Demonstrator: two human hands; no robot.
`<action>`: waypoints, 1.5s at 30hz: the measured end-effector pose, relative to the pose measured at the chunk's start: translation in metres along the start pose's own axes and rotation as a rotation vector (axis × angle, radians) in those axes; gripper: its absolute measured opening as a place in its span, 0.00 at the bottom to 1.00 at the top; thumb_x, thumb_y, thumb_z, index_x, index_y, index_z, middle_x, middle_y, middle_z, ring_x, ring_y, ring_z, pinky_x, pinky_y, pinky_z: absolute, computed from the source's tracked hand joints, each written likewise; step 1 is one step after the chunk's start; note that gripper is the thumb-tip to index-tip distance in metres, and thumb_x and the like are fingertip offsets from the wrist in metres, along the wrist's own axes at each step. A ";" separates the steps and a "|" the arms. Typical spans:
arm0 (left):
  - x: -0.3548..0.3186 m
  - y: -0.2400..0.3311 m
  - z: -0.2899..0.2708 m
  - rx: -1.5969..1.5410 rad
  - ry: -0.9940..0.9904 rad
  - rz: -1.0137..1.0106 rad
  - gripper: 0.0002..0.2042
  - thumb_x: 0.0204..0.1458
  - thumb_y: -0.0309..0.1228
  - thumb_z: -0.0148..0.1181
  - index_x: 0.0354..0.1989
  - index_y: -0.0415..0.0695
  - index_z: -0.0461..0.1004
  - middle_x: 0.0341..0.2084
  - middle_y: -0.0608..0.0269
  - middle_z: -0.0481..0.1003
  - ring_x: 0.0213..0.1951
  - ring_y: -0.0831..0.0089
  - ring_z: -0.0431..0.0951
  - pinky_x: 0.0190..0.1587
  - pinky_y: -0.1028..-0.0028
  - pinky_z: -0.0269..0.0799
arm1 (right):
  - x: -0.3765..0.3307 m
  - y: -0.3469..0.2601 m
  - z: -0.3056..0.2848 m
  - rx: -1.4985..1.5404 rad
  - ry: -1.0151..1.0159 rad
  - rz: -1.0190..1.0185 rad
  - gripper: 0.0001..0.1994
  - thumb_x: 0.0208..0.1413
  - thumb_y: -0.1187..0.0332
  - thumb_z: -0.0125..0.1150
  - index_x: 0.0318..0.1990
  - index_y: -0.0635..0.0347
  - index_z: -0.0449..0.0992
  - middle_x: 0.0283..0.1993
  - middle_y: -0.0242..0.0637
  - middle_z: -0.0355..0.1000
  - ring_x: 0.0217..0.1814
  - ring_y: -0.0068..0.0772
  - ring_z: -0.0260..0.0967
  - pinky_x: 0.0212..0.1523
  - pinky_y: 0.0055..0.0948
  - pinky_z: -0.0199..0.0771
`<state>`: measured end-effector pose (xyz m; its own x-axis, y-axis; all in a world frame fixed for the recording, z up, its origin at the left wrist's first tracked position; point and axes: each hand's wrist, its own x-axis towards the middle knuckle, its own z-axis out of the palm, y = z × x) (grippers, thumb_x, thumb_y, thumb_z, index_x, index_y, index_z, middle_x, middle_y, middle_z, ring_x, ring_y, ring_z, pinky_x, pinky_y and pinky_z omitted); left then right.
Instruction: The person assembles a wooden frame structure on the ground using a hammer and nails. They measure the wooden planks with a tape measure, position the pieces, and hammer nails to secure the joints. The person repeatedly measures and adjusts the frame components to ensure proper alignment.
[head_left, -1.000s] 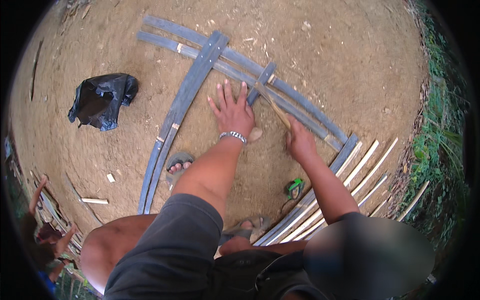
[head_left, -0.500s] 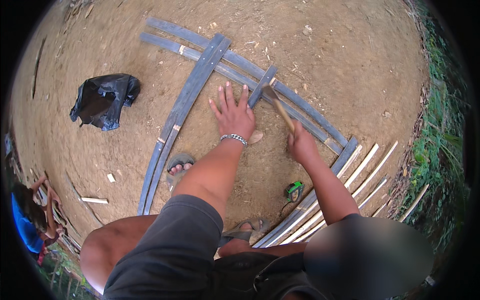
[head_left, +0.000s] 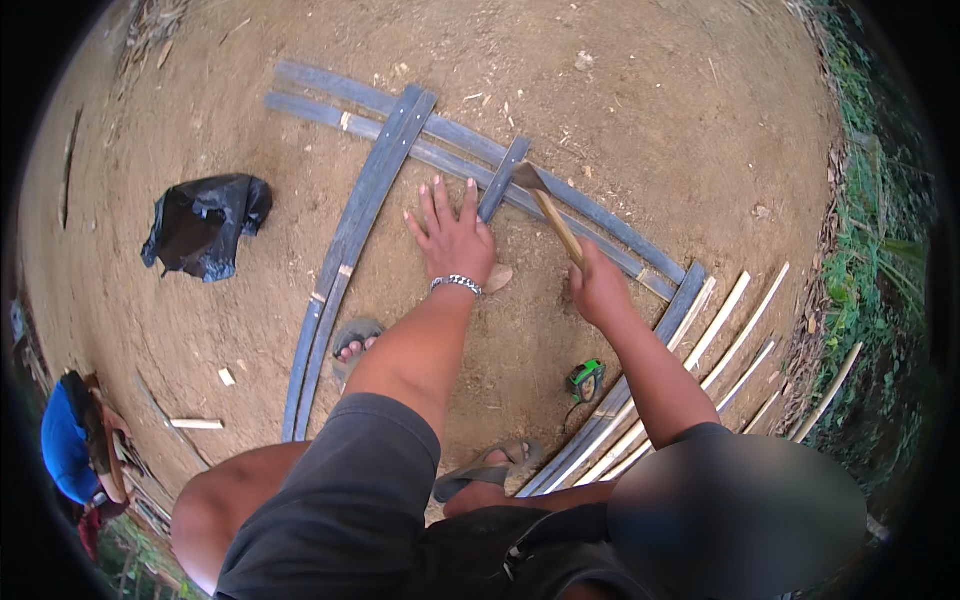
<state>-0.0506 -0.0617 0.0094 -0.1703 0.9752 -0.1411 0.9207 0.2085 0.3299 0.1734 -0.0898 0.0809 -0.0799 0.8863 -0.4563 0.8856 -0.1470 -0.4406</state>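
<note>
On bare dirt, a short slat is laid across paired rails. Left hand is spread flat beside it, likely for steadying; wooden-handled tool is gripped in right hand, fingers curled.

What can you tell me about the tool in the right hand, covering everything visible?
The tool has a slim, light-brown handle that looks like wood and a darker, broader head, perhaps metal, whose edge is too small to make out. The right hand is closed around the handle's near end. The tool slants up and left in the picture, its head just right of the short grey crosspiece, over the long grey strips. Whether the head touches them cannot be told.
</note>
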 end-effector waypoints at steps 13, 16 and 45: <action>-0.006 -0.015 0.019 -0.110 0.083 0.028 0.30 0.64 0.36 0.50 0.75 0.44 0.57 0.77 0.50 0.51 0.79 0.52 0.43 0.77 0.43 0.29 | -0.162 0.048 0.048 0.001 0.215 0.291 0.29 0.54 0.73 0.65 0.65 0.58 0.66 0.55 0.54 0.70 0.57 0.60 0.70 0.58 0.49 0.72; -0.013 -0.018 0.004 -0.173 0.093 0.036 0.30 0.65 0.36 0.51 0.75 0.42 0.57 0.76 0.48 0.53 0.78 0.50 0.46 0.77 0.45 0.30 | -0.160 0.041 0.042 0.004 0.201 0.286 0.29 0.53 0.72 0.66 0.64 0.56 0.67 0.53 0.51 0.70 0.57 0.58 0.70 0.58 0.49 0.72; -0.134 0.022 -0.078 -0.432 -0.709 -0.182 0.20 0.61 0.46 0.61 0.38 0.37 0.77 0.27 0.49 0.82 0.33 0.50 0.84 0.42 0.55 0.77 | -0.208 0.028 0.070 0.148 0.273 0.566 0.47 0.48 0.57 0.73 0.74 0.61 0.53 0.67 0.56 0.64 0.68 0.57 0.65 0.64 0.47 0.71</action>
<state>-0.0347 -0.1825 0.1088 0.0899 0.6770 -0.7305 0.6610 0.5080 0.5522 0.1832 -0.3090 0.1092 0.5176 0.7308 -0.4450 0.6825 -0.6663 -0.3004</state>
